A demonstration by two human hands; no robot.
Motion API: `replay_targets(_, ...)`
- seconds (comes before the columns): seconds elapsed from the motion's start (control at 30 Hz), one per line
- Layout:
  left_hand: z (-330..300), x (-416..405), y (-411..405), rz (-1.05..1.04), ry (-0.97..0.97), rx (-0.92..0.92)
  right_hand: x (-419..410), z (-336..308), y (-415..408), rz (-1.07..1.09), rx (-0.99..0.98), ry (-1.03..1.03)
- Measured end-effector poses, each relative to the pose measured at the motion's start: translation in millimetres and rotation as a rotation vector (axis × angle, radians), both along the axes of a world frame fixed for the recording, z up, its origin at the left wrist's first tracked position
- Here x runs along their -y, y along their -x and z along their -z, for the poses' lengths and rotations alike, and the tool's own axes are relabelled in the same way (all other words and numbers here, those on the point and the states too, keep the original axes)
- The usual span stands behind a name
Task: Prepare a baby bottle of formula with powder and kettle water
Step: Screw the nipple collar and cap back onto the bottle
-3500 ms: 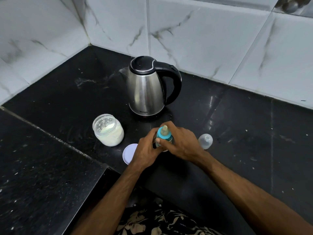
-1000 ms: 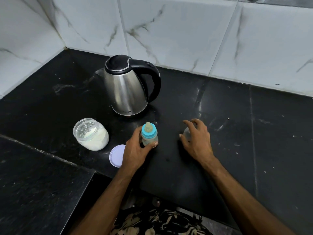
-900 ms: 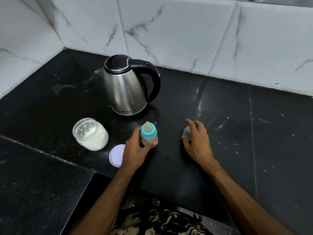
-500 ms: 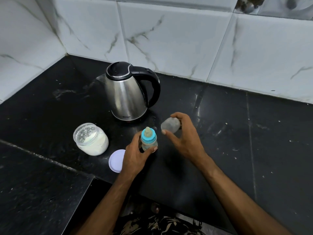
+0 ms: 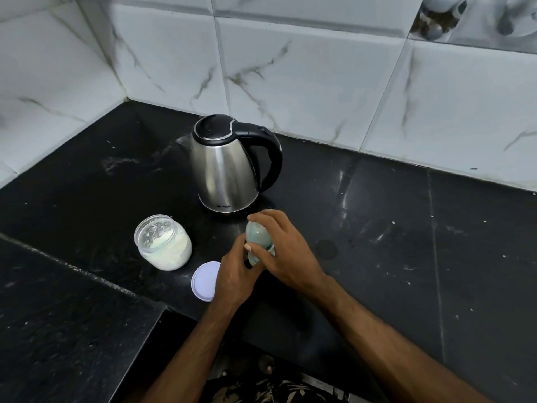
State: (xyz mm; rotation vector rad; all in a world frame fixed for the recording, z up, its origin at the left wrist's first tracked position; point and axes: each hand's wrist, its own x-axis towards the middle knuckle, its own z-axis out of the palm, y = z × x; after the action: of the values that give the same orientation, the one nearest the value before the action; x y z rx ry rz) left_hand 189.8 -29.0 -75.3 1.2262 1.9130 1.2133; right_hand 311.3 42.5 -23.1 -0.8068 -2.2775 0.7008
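Observation:
The small baby bottle stands on the black counter in front of the steel kettle. My left hand grips its body from the left. My right hand holds the clear dome cap down over the bottle's blue collar and teat, which show faintly through it. The open jar of white formula powder stands to the left, its white lid flat on the counter beside my left wrist.
White marble-look tiles line the walls behind and to the left. The counter steps down at a front edge near my left forearm. The kettle's black handle points right.
My right hand picked the clear cap up from the counter on the right and carried it left onto the bottle's top. My left hand kept its hold on the bottle.

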Motion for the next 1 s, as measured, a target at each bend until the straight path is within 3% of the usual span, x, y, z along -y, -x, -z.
replay_targets(0.6,4.1,0.2,1.3,0.01,-0.031,-0.003,0.0,15.6,-4.8,-0.048,0.1,-0.005)
replay_targets(1.0,-2.4,0.5,-0.4,0.031,-0.083,0.029,-3.0,24.3,-5.8,0.011,0.023,0.009)
